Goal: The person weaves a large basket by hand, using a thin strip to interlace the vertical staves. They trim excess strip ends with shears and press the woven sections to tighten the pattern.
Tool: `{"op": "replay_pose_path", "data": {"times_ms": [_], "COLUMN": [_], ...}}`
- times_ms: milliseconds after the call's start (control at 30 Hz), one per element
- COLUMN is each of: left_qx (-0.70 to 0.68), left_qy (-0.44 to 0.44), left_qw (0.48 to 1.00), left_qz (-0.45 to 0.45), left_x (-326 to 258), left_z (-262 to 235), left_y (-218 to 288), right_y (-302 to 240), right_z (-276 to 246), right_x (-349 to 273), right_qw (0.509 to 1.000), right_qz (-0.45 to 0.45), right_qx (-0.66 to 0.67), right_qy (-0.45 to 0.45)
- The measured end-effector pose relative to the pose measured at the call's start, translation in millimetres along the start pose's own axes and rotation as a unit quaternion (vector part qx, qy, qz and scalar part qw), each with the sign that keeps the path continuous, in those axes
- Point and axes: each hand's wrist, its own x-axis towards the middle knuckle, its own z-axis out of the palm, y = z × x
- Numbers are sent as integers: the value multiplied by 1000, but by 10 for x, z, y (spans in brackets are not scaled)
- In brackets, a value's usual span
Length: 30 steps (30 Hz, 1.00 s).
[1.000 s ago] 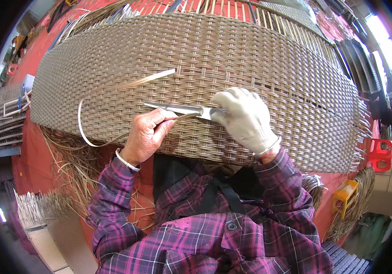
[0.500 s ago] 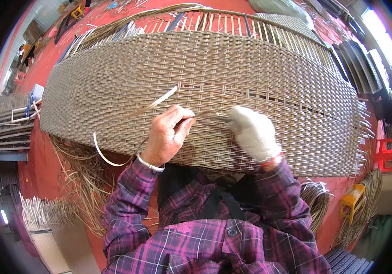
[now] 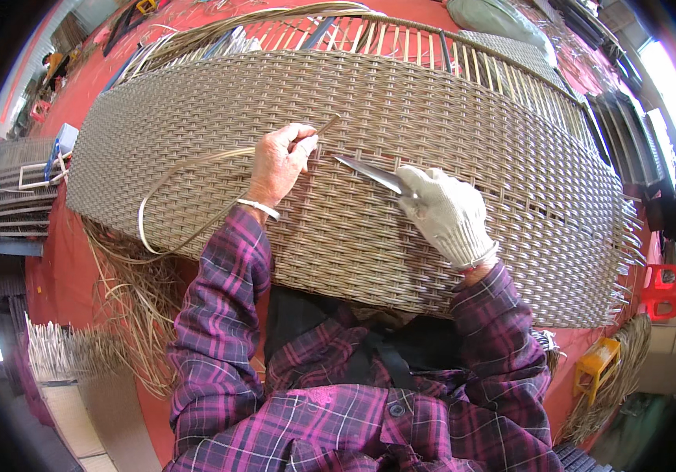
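A large woven wicker panel [image 3: 385, 244] in brown-grey strips lies before me, with a line of gaps [image 3: 503, 193] across its middle right. My bare left hand [image 3: 279, 165], a white band at its wrist, pinches a flat wicker strip. The strip's short end [image 3: 328, 123] points up and right past the fingertips, while its long part [image 3: 188, 161] loops left over the panel. My right hand [image 3: 448, 212], in a white knit glove, is closed round a tool with a pointed metal blade [image 3: 369, 171]. Its tip is beside the gaps, near my left fingers; the glove hides the handle.
A bare slatted frame [image 3: 401, 46] stands behind the panel. Loose strips [image 3: 133, 307] hang at the left over the red floor. Frames are stacked at the far left [image 3: 11, 208]. Red [image 3: 661, 291] and yellow [image 3: 598, 366] plastic stools stand at the right.
My left hand has moved up the panel with the strip, and the strip's loop has shifted left. The blade in my right hand now shows, pointing up-left; before, the hand was blurred near the strip.
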Motion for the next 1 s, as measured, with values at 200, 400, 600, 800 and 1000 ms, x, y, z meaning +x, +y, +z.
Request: {"op": "replay_pose_path", "data": {"times_ms": [200, 400, 600, 800, 1000], "left_qx": [-39, -89, -121, -98, -121], "left_qy": [21, 30, 39, 45, 59], "left_qw": [999, 996, 991, 994, 991], "left_qz": [7, -6, -28, -21, -26], "left_x": [-81, -133, -149, -177, -197], "left_z": [16, 51, 14, 29, 8], "left_y": [-50, -33, -33, -17, -11], "right_y": [29, 3, 99, 40, 130], "right_z": [-260, -218, 49, 161, 290], "right_x": [80, 297, 299, 326, 370], "right_qw": [981, 974, 996, 989, 994], "right_qz": [-88, -123, 58, -62, -68], "right_qx": [-154, -185, 57, -133, 9], "right_qy": [74, 36, -46, 1, 84]}}
